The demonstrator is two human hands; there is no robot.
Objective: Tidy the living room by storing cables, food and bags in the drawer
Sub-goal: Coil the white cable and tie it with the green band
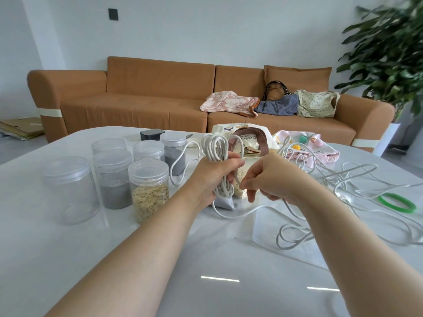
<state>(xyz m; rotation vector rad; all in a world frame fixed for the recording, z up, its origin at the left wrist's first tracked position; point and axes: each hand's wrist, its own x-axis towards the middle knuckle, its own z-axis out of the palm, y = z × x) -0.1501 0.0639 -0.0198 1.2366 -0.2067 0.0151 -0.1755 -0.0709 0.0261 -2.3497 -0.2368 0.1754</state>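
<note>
My left hand (215, 177) grips a coiled bundle of white cable (216, 147) upright over the white table (68, 259). My right hand (263, 179) pinches a strand of the same cable just right of the bundle. The loose rest of the white cable (343, 179) sprawls in loops across the table's right side. Clear jars stand at the left, one with oats (149, 191) and others with grey powder (112, 179). Small food pouches (240, 186) lie behind my hands. A cream tote bag with brown straps (249, 138) and a pink bag (311, 147) lie further back.
A green ring (397, 202) lies at the right edge. A dark box (152, 134) sits at the table's far side. On the brown sofa (137, 99) lie three more bags (274, 104). A potted plant (389, 53) stands at the right.
</note>
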